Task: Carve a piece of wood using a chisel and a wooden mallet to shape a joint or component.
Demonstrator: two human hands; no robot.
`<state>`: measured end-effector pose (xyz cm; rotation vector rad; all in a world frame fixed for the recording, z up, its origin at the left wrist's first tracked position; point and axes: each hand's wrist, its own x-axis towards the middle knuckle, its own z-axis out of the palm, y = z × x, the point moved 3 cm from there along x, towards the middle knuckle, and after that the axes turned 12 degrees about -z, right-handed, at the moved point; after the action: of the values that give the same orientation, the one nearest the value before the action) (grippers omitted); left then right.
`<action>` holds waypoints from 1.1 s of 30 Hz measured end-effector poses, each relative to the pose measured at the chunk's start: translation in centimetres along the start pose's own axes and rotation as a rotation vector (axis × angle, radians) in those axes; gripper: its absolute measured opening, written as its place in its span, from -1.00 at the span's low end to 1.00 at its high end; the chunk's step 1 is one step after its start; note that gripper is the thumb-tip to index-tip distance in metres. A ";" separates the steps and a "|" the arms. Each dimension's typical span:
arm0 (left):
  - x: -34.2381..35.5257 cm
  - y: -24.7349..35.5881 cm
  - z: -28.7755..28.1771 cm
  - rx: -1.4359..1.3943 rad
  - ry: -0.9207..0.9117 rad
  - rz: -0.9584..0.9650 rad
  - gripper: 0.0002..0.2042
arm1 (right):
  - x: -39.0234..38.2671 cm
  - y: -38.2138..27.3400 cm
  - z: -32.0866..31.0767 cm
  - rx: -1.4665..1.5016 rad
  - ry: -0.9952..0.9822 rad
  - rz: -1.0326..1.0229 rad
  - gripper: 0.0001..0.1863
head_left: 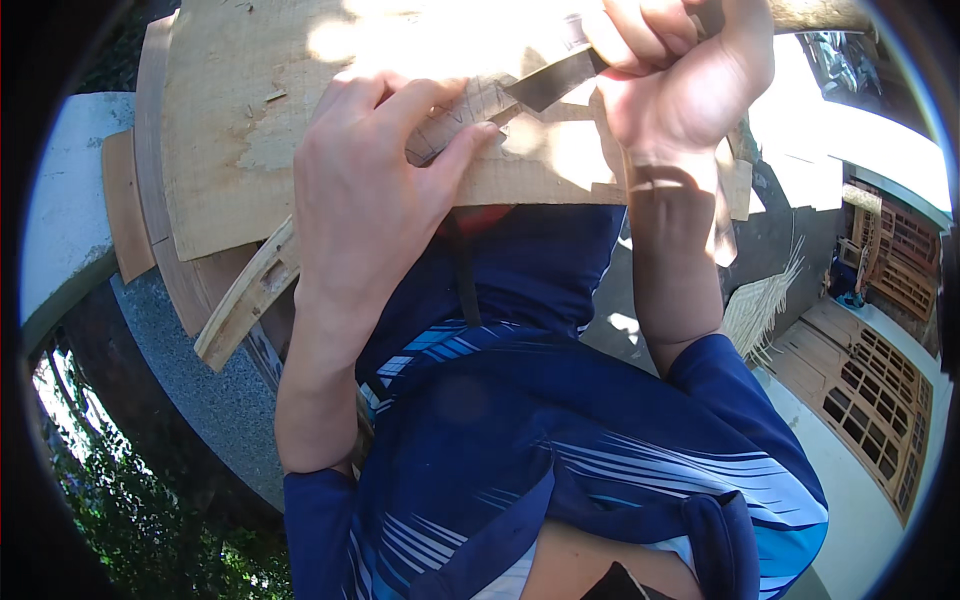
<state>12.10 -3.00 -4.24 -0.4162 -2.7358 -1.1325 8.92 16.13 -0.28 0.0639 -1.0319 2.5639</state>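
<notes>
My left hand (365, 180) presses on the board, thumb and fingers closed around a narrow wooden piece (450, 125) with pencil lines on it. In my right hand (690, 90) is a flat metal blade (555, 82), its handle hidden in the curled fingers. The blade slants down to the left, its tip at the right end of the marked piece. A curved wooden strip (250, 290) with a slot cut in it comes out under my left wrist. I cannot tell whether it joins the marked piece.
Under my hands lies a broad pale board (230, 120), with a wood chip (275, 96) on it and more planks at its left. A round wooden piece (820, 14) lies at the far right. Wooden lattice panels (880, 390) and a woven straw thing (760, 310) are at the right.
</notes>
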 end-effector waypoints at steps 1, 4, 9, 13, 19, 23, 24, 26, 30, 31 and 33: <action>0.1 0.0 0.0 0.002 0.001 0.009 -0.69 | 0.1 -0.3 -0.2 -0.301 -0.009 -0.120 -0.62; 0.0 0.1 0.0 0.005 -0.012 0.014 -0.69 | 0.3 -0.1 -0.7 -0.214 0.038 -0.066 -0.61; 0.0 0.2 -0.1 0.024 -0.033 -0.006 -0.70 | 0.7 0.3 -1.5 -0.264 0.140 -0.081 -0.61; 0.1 0.3 0.0 0.024 -0.021 0.025 -0.69 | 0.4 0.5 -2.0 -0.182 0.254 -0.105 -0.72; 0.0 0.2 0.1 0.006 -0.025 -0.013 -0.70 | -0.7 0.5 -2.7 -0.209 0.352 -0.153 -0.81; 0.0 0.2 0.0 0.034 -0.016 0.026 -0.69 | -1.5 0.8 -3.6 -0.194 0.454 -0.158 -0.84; 0.0 0.2 0.0 0.032 -0.018 0.037 -0.68 | -1.7 0.9 -4.0 -0.168 0.472 -0.158 -0.83; 0.0 0.2 0.0 0.063 -0.018 0.033 -0.68 | -2.1 1.2 -4.7 -0.104 0.500 -0.179 -0.82; -0.1 0.2 0.1 0.066 -0.016 0.019 -0.67 | -3.1 2.0 -6.0 -0.030 0.399 -0.321 -0.78; -0.1 0.2 0.1 0.075 -0.017 0.010 -0.67 | -3.3 2.3 -6.6 -0.008 0.444 -0.330 -0.78; -0.2 0.2 0.1 0.068 -0.008 -0.014 -0.67 | -3.3 2.9 -7.1 0.023 0.449 -0.355 -0.78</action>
<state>12.31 -2.82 -4.28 -0.3930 -2.7790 -1.0395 11.64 17.96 -7.99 -0.2848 -0.7424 2.1312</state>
